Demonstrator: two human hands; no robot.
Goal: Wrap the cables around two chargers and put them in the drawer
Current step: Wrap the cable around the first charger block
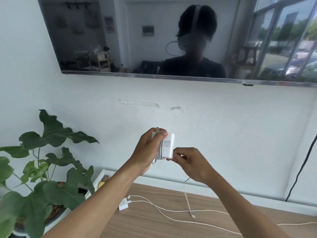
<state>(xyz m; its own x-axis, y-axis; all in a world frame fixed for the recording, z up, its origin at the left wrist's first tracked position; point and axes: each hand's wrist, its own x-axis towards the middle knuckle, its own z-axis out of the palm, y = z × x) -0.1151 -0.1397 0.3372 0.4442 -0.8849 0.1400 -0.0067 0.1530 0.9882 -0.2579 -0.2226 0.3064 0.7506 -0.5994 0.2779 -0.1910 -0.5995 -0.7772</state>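
A white square charger is held up in front of the wall, with grey-white cable coiled around it. My left hand grips it from the left, thumb over its top edge. My right hand pinches at the charger's lower right corner, where the cable end sits. A second, smaller white charger lies on the wooden cabinet top below, its long pale cable sprawled loose to the right across the wood. No drawer is in sight.
A leafy potted plant stands at the left beside the cabinet. A wall-mounted TV hangs above. A black cable runs down the wall at the right. A white box sits behind the plant.
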